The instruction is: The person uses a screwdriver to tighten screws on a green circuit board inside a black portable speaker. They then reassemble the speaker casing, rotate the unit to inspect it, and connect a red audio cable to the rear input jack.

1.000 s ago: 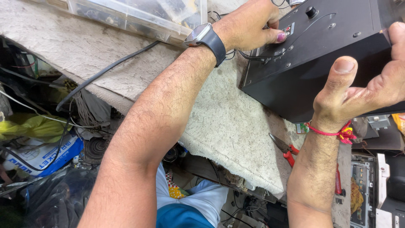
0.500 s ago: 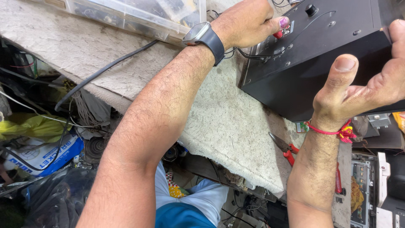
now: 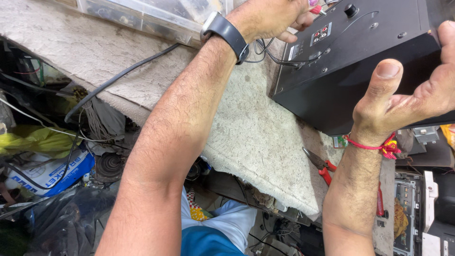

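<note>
Left hand (image 3: 272,16) shifted slightly at upper frame; red plug (image 3: 316,9) pinched in fingers, probably near sockets. Black box (image 3: 350,61) gripped by right hand (image 3: 417,97); alignment needed.

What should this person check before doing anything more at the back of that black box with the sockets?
1. Right hand steadying the black box-shaped cabinet: ok.
2. Left hand at the rear socket panel, pinching a small red-tipped plug: ok.
3. Thin black wires untangled: not ok, looped.
4. Cabinet fully on the grey padded bench: cannot tell.
5. Red-handled pliers within reach: ok.
</note>
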